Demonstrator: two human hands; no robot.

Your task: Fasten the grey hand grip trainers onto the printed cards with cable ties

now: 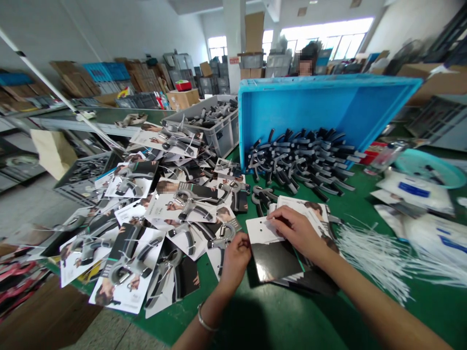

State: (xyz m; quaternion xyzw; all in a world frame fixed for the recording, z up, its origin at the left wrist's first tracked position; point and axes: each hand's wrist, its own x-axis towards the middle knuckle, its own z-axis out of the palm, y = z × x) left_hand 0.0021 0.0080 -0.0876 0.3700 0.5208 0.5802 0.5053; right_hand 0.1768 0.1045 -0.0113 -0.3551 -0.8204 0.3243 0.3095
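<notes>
My right hand rests on a black and white card at the top of a stack, its fingers bent at the card's upper edge. Left of that card, my left hand has its fingers curled together close to the card's side; what they hold, if anything, is hidden. A pile of cards with grey and black hand grips fastened on them spreads over the left of the green table. White cable ties lie loose to the right of the stack.
A blue crate tipped on its side holds loose hand grips. Behind the pile stands a grey crate of more grips. At right are plastic bags and a turquoise basin. A person is behind the blue crate.
</notes>
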